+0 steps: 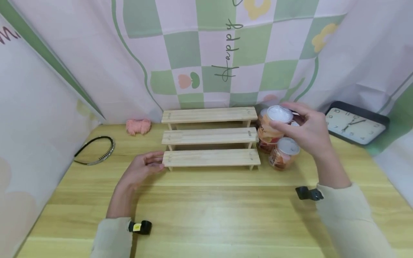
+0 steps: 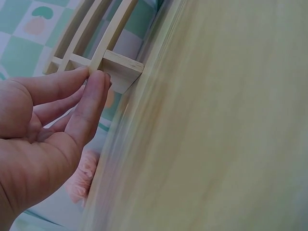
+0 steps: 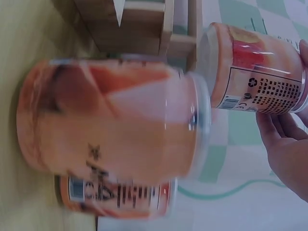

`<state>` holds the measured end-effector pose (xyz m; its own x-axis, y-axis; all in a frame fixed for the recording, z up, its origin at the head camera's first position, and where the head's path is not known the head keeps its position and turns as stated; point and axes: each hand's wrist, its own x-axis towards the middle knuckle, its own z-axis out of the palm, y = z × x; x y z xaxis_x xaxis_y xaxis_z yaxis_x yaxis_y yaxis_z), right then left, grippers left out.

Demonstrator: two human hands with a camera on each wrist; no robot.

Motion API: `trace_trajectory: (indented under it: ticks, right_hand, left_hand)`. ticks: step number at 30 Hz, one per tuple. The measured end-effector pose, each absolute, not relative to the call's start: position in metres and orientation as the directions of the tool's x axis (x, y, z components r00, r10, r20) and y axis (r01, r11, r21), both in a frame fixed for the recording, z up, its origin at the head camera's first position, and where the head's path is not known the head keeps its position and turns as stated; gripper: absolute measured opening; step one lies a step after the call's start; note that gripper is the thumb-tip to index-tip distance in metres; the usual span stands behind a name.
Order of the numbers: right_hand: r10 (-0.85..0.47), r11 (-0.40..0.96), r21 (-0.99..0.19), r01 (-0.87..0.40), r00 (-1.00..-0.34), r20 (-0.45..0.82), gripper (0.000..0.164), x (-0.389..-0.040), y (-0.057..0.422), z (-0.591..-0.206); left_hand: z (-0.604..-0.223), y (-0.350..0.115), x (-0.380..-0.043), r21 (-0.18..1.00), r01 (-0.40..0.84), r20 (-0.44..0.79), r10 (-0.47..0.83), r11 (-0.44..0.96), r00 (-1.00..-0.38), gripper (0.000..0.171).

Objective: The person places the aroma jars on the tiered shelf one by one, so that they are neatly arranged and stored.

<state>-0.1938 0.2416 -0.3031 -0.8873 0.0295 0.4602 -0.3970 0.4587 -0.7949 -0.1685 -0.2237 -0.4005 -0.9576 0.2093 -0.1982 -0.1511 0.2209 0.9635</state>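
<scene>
A three-tier wooden step rack [image 1: 209,157] stands on the table against the curtain. At its lower left end my left hand [image 1: 142,168] pinches the front step between thumb and fingers; the left wrist view shows the fingertips at the board's end [image 2: 103,53]. My right hand [image 1: 306,129] grips a jar with an orange label [image 3: 260,70] near its lid end, holding it off the table beside the rack's right end. Below it a similar jar with a silvery lid [image 1: 284,154] stands on the table. Another such jar [image 3: 120,199] shows behind that one in the right wrist view.
A black-framed clock [image 1: 356,123] leans at the back right. On the left lie a dark headband [image 1: 109,152] and a fluffy pink item [image 1: 138,126]. A checked curtain [image 1: 216,46] hangs directly behind the rack.
</scene>
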Motion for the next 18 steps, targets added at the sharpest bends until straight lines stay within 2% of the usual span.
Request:
trace_trajectory:
  ticks: [10,18]
  right_hand:
    - [-0.058,0.417,-0.777,-0.472,-0.867,0.496,0.053,-0.200,0.212,-0.305]
    - [-0.078,0.370,-0.831,-0.416,-0.905,0.419,0.055,-0.201,0.190,-0.302]
  left_hand:
    - [-0.398,-0.226,-0.169,0.965,-0.129,-0.180,0.218,0.229,-0.959,0.057]
    - [-0.399,-0.225,-0.168,0.963,-0.133,-0.184,0.212,0.233,-0.960,0.056]
